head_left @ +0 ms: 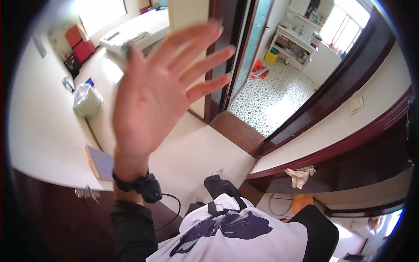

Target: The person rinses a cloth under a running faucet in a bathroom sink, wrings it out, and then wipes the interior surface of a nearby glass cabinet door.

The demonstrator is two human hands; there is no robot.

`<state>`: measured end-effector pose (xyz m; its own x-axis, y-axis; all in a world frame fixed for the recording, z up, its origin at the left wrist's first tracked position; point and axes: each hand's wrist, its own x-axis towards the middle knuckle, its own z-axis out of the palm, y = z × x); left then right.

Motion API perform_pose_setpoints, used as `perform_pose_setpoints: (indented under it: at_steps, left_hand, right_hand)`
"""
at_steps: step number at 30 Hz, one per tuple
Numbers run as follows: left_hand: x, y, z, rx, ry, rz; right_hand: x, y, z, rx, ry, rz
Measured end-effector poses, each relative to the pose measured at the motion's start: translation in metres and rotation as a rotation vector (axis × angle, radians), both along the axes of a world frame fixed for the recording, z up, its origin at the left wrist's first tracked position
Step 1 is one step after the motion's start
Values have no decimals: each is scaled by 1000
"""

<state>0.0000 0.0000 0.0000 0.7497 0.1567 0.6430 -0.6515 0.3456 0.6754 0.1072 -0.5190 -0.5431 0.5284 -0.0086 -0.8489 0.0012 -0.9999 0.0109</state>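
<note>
My left hand (150,98) is raised in front of me, palm facing me and fingers spread. Nothing is in it and it touches nothing. Around its wrist is a black strap with a small black device (149,187), from which a thin black cable (178,207) loops down. My right arm in a black sleeve (321,231) hangs at my side. Only a sliver of what looks like my right hand (283,220) shows beside my white top (270,240); its fingers are hidden.
A dark-framed doorway ahead opens onto a speckled floor (279,98) with a sink counter (297,37) and a yellow bin (271,56). On the right wall is a light switch (356,104); a cloth (300,176) hangs lower. At left are a plastic-wrapped bundle (87,100) and red boxes (80,46).
</note>
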Motion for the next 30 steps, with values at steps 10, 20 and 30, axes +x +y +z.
perform_pose_setpoints:
  at_steps: [10,20,30]
  left_hand:
    - [191,79,-266,608,1043,-12]
    - [369,106,-294,592,1101,-240]
    - [626,32,-304,557,788,-875]
  right_hand:
    - [31,126,-34,187,29,-402]
    - [220,263,-16,429,-69,-465]
    - [398,299,-19,337,-133,-668]
